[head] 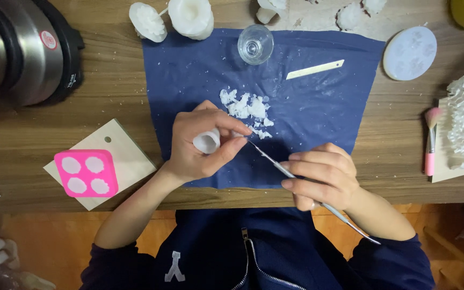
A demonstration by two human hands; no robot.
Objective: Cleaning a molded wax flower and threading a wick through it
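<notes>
The left hand is holding a small white wax piece above the near part of a blue cloth, its grip closing around the piece with thumb and fingers. The right hand is pinching a thin metal tool like a pen, grip narrow on the shaft, and the tool's tip is touching the wax piece. White shavings are lying on the cloth just beyond the hands. A small glass and a pale flat stick are sitting farther back. A pink mould is resting on a board at the left of the wooden surface.
</notes>
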